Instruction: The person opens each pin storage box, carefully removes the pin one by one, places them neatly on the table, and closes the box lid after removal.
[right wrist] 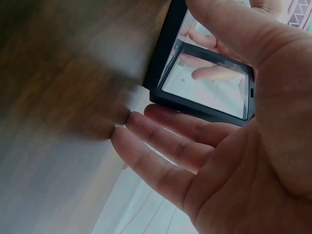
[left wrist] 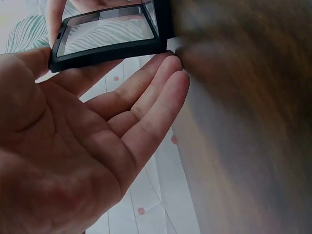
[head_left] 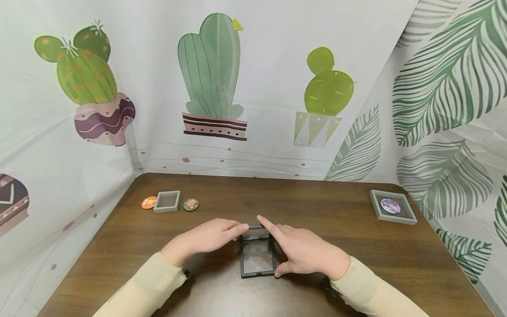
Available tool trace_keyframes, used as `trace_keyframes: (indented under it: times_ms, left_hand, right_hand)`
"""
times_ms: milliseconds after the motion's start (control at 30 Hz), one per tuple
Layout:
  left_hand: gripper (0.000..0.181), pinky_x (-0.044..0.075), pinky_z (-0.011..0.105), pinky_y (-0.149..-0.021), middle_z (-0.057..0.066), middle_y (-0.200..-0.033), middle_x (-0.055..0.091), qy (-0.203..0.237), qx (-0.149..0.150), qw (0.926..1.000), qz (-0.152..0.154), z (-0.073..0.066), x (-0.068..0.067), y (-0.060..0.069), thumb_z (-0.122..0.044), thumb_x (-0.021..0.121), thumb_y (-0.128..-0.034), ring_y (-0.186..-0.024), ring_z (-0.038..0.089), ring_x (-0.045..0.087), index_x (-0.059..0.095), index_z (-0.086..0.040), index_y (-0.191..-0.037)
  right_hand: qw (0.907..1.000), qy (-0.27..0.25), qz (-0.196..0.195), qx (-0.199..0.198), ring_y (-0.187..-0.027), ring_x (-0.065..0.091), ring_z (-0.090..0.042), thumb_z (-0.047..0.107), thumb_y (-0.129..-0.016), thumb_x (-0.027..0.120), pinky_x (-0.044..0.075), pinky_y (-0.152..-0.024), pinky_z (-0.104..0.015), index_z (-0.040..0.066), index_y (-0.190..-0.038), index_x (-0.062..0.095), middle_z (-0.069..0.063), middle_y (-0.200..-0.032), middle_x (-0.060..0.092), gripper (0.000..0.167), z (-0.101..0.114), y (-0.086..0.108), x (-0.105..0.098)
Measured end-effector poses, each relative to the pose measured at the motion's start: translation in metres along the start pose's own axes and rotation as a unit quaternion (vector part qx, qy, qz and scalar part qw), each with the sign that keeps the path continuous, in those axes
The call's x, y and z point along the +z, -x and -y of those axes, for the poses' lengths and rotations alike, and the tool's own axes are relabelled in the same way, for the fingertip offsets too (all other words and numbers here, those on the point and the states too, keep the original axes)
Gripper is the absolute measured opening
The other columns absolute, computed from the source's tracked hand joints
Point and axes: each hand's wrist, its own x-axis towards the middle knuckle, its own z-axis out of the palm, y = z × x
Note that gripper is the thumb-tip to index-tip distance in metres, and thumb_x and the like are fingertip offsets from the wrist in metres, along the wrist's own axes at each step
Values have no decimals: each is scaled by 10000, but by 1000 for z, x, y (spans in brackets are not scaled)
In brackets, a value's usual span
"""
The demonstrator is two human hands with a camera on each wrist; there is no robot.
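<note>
The black frame [head_left: 258, 259] stands unfolded at six o'clock, left hand [head_left: 210, 236] pinching its ten o'clock edge, right hand [head_left: 304, 251] gripping at three. Even, gentle pressure should prevent twisting.

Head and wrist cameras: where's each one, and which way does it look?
Head: on the head, facing forward and down at the black frame; left fingers, right fingers, sleeves show.
Left wrist: on that wrist, facing left fingers and frame.
Right wrist: on that wrist, facing right fingers and frame.
Wrist views share frame and table.
</note>
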Motion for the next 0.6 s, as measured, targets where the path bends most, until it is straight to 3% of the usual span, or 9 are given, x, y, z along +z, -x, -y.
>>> trace_keyframes:
  times_ms: [233,400,600]
  left_hand:
    - [620,520,516,-1108,-73,-1225,752,-70,79,9999,117,0,-2,1,-651,440,-1144,-1211,166,691,747,-189,-1421]
    - [611,518,506,-1127,-56,-1331,751,-48,86,9998,158,-1,-2,1,-649,498,-1124,-1299,198,683,768,-168,-1386]
    - [592,550,491,-1074,-23,-1309,755,-161,193,9994,217,-1,-2,1,-636,583,-1090,-1234,198,703,786,-139,-1338]
  right_hand:
    - [10000,-1,-5,2,-1228,696,-234,499,-801,1000,626,-933,-453,156,-1792,-14,-117,-1451,683,1459,0,0,0]
    - [10000,-23,-24,39,-1105,712,-212,504,-791,1005,630,-879,-436,147,-1789,2,-101,-1324,721,1460,1,0,-1]
    - [10000,19,-25,61,-1052,708,-189,513,-784,1006,630,-853,-422,118,-1777,69,-59,-1185,729,1422,1,-1,-1]
